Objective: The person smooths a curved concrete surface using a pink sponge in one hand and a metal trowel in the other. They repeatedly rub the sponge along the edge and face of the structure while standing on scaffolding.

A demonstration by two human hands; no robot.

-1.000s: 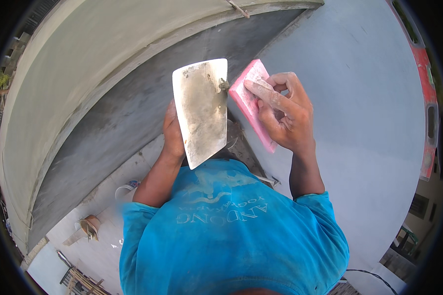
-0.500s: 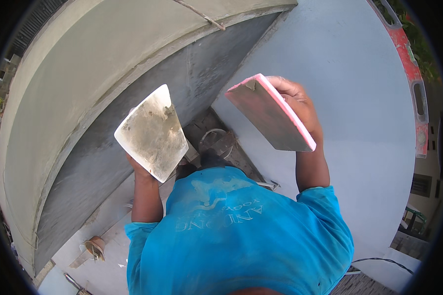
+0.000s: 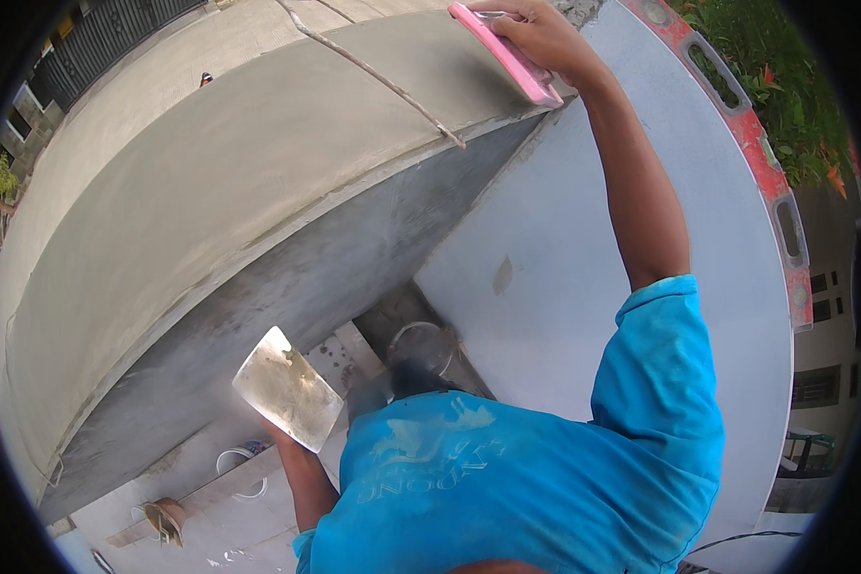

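Edges and clearance: my right hand point(image 3: 551, 43) holds the pink float point(image 3: 507, 57) at the top of the view, at the right end of the curved greenish-grey band point(image 3: 210, 182). The float's lower end sits near the corner where that band meets the smooth pale wall point(image 3: 622, 287); I cannot tell whether its face touches the band. A thin rod point(image 3: 373, 77) crosses the band to the left of the float, apart from it. Wide free space separates the float from the pale plate point(image 3: 289, 390) in my left hand point(image 3: 279, 435). My right fingers are closed around the back of the float; the view's upper edge cuts off part of the hand. My left hand grips the plate from beneath, its fingers hidden behind it. Surface and room: the band looks even, with a darker grey face point(image 3: 287, 277) below its rough lower edge. A red bar with oval openings point(image 3: 753, 139) borders the pale wall. A round bucket point(image 3: 426, 349) stands in the recess beyond my blue shirt point(image 3: 536, 469). Orientation: the float's long axis slants from upper left to lower right, nearly edge-on. The plate's long axis slants likewise; its stained broad face points up at me.
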